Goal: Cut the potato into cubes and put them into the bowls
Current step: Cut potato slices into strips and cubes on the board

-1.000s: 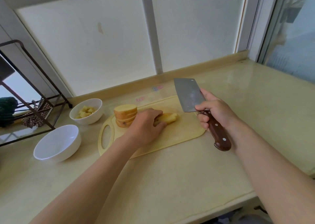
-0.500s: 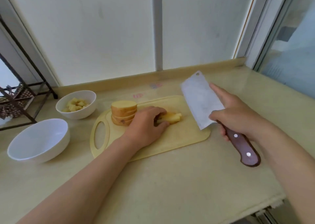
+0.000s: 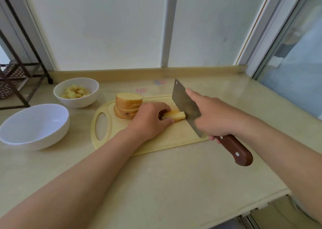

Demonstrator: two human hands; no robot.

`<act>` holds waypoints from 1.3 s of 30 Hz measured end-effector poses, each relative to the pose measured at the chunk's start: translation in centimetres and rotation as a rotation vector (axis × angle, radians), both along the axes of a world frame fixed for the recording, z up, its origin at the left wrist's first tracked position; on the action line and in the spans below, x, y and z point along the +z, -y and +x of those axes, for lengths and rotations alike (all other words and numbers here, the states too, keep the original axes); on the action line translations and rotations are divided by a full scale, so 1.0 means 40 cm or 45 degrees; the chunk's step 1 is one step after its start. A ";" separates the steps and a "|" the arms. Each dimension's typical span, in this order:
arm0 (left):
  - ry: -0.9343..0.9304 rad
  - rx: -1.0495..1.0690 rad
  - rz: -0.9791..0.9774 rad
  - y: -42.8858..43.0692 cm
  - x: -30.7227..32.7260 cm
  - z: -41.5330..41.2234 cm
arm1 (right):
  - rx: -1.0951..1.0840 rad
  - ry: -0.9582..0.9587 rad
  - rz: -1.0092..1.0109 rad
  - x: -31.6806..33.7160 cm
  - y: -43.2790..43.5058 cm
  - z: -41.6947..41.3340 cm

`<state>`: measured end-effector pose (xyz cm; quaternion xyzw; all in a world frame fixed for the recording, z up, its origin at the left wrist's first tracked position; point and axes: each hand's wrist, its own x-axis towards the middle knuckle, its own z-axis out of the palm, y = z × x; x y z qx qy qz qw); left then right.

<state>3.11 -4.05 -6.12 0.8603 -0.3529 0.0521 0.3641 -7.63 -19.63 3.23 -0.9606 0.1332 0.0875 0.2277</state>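
On the cutting board (image 3: 167,141) toward the back edge of the worktop (image 3: 156,185), the left hand (image 3: 149,119) grips potato strips (image 3: 175,116) while the right hand (image 3: 216,117), clamped round the cleaver (image 3: 186,105), sets the blade at their free end. Even cubes likely need a tucked-back grip and straight, equally spaced chops.

beige counter (image 3: 174,185) bears a cutting board (image 3: 165,138), large bowl (image 3: 43,138), small bowl (image 3: 81,101).

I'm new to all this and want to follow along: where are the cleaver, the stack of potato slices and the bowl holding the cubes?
cleaver (image 3: 183,103), head view, flat of the steel blade.
stack of potato slices (image 3: 129,96), head view, top slice.
bowl holding the cubes (image 3: 76,102), head view, front outer wall.
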 end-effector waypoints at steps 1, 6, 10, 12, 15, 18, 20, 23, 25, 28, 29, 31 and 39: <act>-0.001 0.000 0.003 0.000 -0.001 0.001 | -0.007 -0.001 -0.002 0.001 0.000 -0.001; 0.046 -0.007 0.005 0.008 0.004 -0.006 | -0.039 -0.003 -0.011 0.000 -0.007 -0.005; 0.090 -0.005 0.042 0.014 0.004 -0.013 | -0.053 0.017 -0.011 -0.011 -0.010 -0.004; 0.115 -0.010 0.076 0.017 0.001 -0.015 | -0.064 0.029 -0.014 -0.016 -0.010 -0.007; 0.156 -0.045 0.051 0.017 -0.001 -0.019 | -0.097 0.059 0.004 -0.013 -0.005 -0.018; 0.219 -0.101 -0.020 0.014 -0.004 -0.020 | -0.127 0.132 0.017 -0.007 0.001 -0.044; 0.263 -0.142 -0.039 0.013 -0.008 -0.017 | -0.140 0.198 0.030 -0.011 -0.005 -0.069; 0.274 -0.165 -0.074 0.011 -0.008 -0.016 | -0.141 0.283 0.071 -0.028 -0.024 -0.103; 0.280 -0.174 -0.098 0.011 -0.005 -0.016 | -0.143 0.299 0.098 -0.039 -0.036 -0.113; 0.285 -0.180 -0.116 0.010 -0.007 -0.013 | -0.124 0.279 0.092 -0.051 -0.050 -0.119; 0.284 -0.184 -0.120 0.011 -0.007 -0.012 | -0.115 0.275 0.079 -0.053 -0.054 -0.123; 0.292 -0.186 -0.124 0.011 -0.008 -0.012 | -0.094 0.269 0.040 -0.056 -0.059 -0.129; 0.319 -0.194 -0.072 0.013 -0.015 -0.004 | -0.025 0.158 -0.102 -0.047 -0.068 -0.118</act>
